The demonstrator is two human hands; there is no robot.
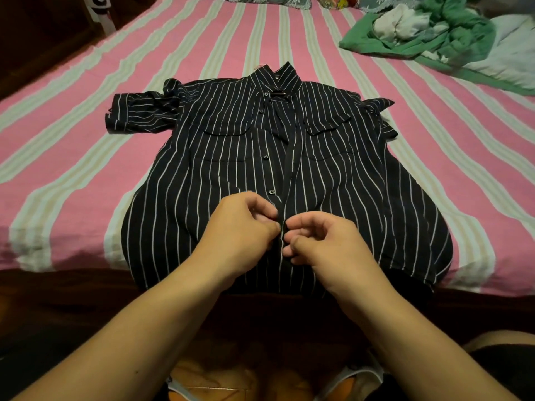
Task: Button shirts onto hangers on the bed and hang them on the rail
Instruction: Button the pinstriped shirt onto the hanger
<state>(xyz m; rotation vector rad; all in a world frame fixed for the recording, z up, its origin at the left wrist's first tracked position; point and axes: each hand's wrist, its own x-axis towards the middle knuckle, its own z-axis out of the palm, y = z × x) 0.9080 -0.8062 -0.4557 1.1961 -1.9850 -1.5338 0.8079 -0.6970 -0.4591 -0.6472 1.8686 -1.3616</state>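
Note:
A dark navy shirt [341,180] with thin white stripes lies face up on the bed, collar pointing away from me, its hem at the near edge. A hanger is mostly hidden inside it; a small dark piece shows at the collar opening [278,95]. My left hand [240,235] pinches the left front edge low on the shirt. My right hand [321,241] pinches the right front edge right beside it, fingertips nearly touching. Three buttons [271,192] on the placket above my hands are open, and the front gapes there.
The bed [86,140] carries a pink sheet with pale stripes. A heap of green and pale clothes [428,30] lies at the far right. Patterned pillows [260,0] sit at the head. Dark floor lies to the left of the bed.

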